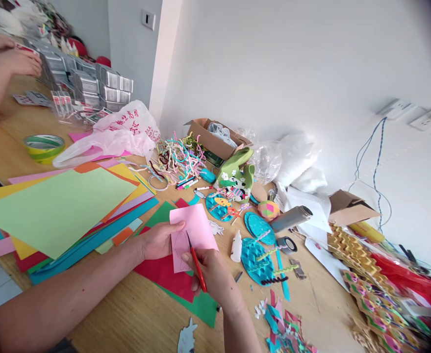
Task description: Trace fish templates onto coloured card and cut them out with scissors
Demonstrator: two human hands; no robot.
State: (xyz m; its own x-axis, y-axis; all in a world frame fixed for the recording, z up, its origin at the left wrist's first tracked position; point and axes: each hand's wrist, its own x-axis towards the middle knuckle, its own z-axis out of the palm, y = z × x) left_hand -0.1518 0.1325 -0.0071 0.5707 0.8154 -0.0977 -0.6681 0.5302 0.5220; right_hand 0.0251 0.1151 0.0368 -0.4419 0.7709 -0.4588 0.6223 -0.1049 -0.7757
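My left hand (161, 240) pinches the left edge of a pink paper (202, 228) that has a curved outline drawn on it. In my right hand (213, 274) are red-handled scissors (197, 267), their dark blades lying over the pink paper beside the drawn outline. How far the blades are apart is hard to tell. Beneath the pink paper lie a red sheet (171, 274) and a green sheet (204, 306).
A stack of coloured paper (61, 206) lies left. Pipe cleaners (178, 157), a white bottle (236, 246), blue discs (255, 262), a metal flask (292, 218) and paper scraps (285, 328) surround the hands. Another person's hands (16, 59) hold cards at upper left.
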